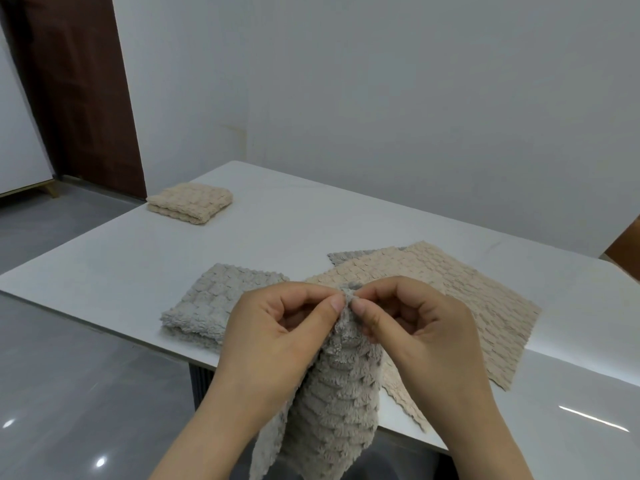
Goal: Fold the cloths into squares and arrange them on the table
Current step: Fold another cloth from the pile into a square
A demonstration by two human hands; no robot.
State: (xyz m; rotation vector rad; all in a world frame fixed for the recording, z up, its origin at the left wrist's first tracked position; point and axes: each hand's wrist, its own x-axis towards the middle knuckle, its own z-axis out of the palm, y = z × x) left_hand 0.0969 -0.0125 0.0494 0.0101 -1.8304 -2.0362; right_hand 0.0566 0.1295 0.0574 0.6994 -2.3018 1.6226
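Together, left hand (pixel 277 327) and right hand (pixel 412 327) pinch the grey cloth (pixel 332 403), which hangs below their grip.

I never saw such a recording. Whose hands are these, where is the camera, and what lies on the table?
There is no machine: these are a person's two bare hands, filmed by one camera worn on the head, looking down. The left hand and the right hand pinch the top of a hanging grey cloth. On the white table lie a folded beige cloth at the far corner, a folded grey cloth nearer, and a flat beige cloth over a partly hidden grey cloth.
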